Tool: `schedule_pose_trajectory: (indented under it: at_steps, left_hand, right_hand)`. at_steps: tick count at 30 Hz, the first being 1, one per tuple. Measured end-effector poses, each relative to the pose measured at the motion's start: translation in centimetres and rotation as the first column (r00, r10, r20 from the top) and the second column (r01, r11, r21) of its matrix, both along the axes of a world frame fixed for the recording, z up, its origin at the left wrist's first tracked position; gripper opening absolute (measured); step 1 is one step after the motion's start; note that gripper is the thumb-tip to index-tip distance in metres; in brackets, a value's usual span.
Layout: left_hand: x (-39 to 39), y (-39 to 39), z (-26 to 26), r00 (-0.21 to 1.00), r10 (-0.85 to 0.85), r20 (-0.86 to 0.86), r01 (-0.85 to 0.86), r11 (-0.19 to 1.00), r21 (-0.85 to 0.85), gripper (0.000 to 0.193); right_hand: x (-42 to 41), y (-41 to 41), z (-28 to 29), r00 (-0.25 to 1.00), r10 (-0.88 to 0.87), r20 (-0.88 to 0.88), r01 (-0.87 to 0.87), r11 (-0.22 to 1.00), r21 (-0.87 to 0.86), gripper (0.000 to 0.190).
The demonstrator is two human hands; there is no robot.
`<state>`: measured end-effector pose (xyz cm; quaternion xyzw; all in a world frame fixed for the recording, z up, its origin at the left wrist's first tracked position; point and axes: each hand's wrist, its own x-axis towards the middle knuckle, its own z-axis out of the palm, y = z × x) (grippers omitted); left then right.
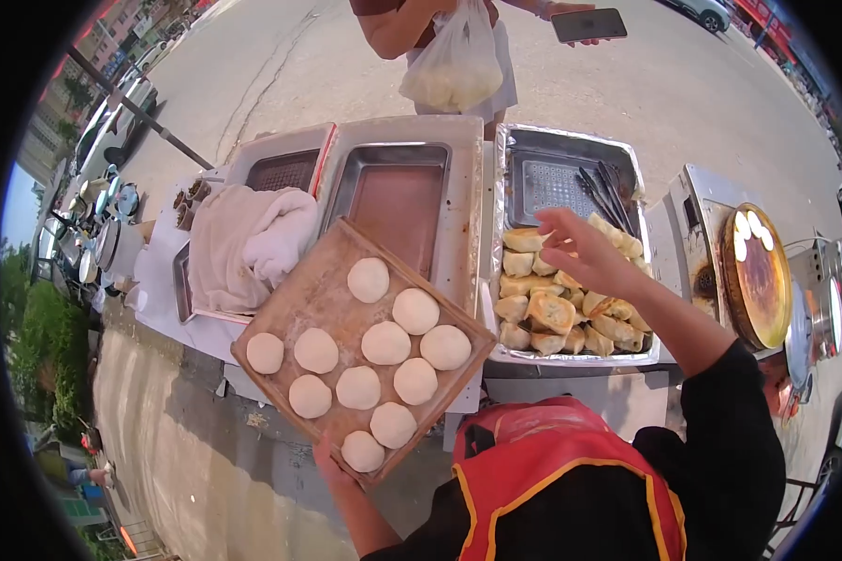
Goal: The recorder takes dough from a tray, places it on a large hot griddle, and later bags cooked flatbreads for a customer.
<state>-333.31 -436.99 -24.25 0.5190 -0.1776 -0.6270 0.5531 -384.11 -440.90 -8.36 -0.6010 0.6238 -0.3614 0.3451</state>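
My left hand [333, 459] grips the near corner of a square wooden tray [302, 291], which is turned like a diamond. Several round, pale dough pieces [386, 343] lie spread over the tray. My right hand [579, 256] hovers, fingers apart, above a foil-lined metal pan [502, 280], and nothing shows in it. Browned, stuffed pastries [551, 313] are piled in the pan's near half. Dark tongs [607, 193] rest at the far right of the same pan, beside a perforated metal rack [554, 188].
A rectangular metal tray [400, 210] sits beyond the wooden tray. Folded white cloth [238, 245] covers something at left. At right, a round griddle [758, 280] carries several white pieces [749, 231]. Across the stall, a person holds a plastic bag [456, 66] and a phone [589, 26].
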Motion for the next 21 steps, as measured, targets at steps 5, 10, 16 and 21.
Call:
schedule_pose_trajectory:
  at_steps: [5, 10, 16, 21]
  left_hand:
    - [-4.9, 4.4, 8.3, 0.996, -0.062, 0.069, 0.068, 0.994, -0.080, 0.053]
    - [-10.9, 9.0, 9.3, 0.987, -0.129, 0.096, 0.148, 0.962, -0.231, 0.048]
    - [-25.0, 13.5, 9.6, 0.878, -0.474, 0.069, 0.478, 0.861, -0.173, 0.042]
    - [-36.0, 17.1, 8.3, 0.752, -0.658, 0.015, 0.650, 0.739, -0.178, 0.042]
  right_hand:
    - [1.0, 9.9, -5.8, 0.980, 0.010, 0.199, -0.023, 0.998, 0.063, 0.057]
    - [-1.6, 18.9, -5.9, 0.924, -0.009, 0.382, -0.032, 0.994, 0.101, 0.059]
    - [-10.8, 32.0, -6.9, 0.810, -0.498, 0.310, 0.456, 0.867, 0.202, 0.039]
    - [-18.7, 43.5, -8.3, 0.656, -0.603, 0.455, 0.602, 0.781, 0.167, 0.040]
